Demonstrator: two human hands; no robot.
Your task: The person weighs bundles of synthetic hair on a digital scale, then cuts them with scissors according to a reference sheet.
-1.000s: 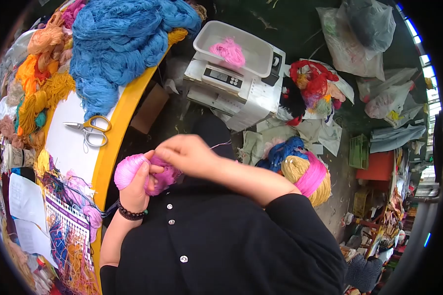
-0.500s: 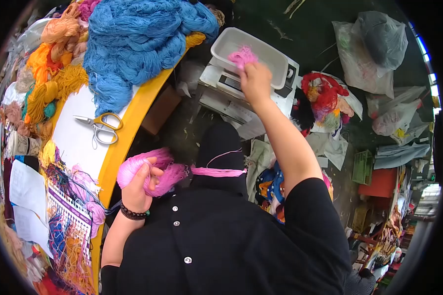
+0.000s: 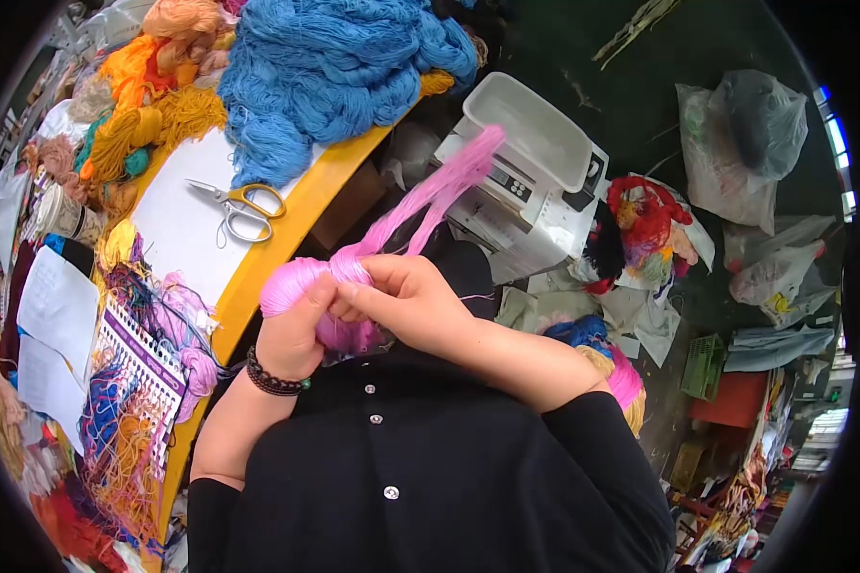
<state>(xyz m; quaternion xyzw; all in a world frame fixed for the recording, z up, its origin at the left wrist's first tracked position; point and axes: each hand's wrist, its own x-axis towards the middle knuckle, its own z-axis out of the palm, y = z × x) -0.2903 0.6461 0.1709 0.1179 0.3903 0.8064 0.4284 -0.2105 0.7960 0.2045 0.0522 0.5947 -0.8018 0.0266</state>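
Observation:
A bundle of glossy pink yarn (image 3: pixel 287 283) is gathered in front of my chest. My left hand (image 3: pixel 299 329) closes round its lower part, thumb on top. Against the same bundle, my right hand (image 3: pixel 413 298) has its fingers pinched on the yarn, its fingertips meeting those of the left. From between the hands, a long loose length of pink strands (image 3: pixel 430 194) stretches up and to the right, its end near the edge of a white plastic tray (image 3: pixel 583 172). Which strands each hand grips is partly hidden by the fingers.
The tray sits on a white weighing scale (image 3: pixel 535 224). To the left, a yellow-edged table (image 3: pixel 186 215) bears yellow-handled scissors (image 3: pixel 244 205), a blue yarn heap (image 3: pixel 325 86) and a spiral-bound sample card (image 3: pixel 143 353). Plastic bags (image 3: pixel 736 153) and red yarn (image 3: pixel 650 205) lie right.
My right hand has come back from the tray to the pink yarn at my left hand. Pink strands now stretch out toward the tray; the strand across my lap has gone from there.

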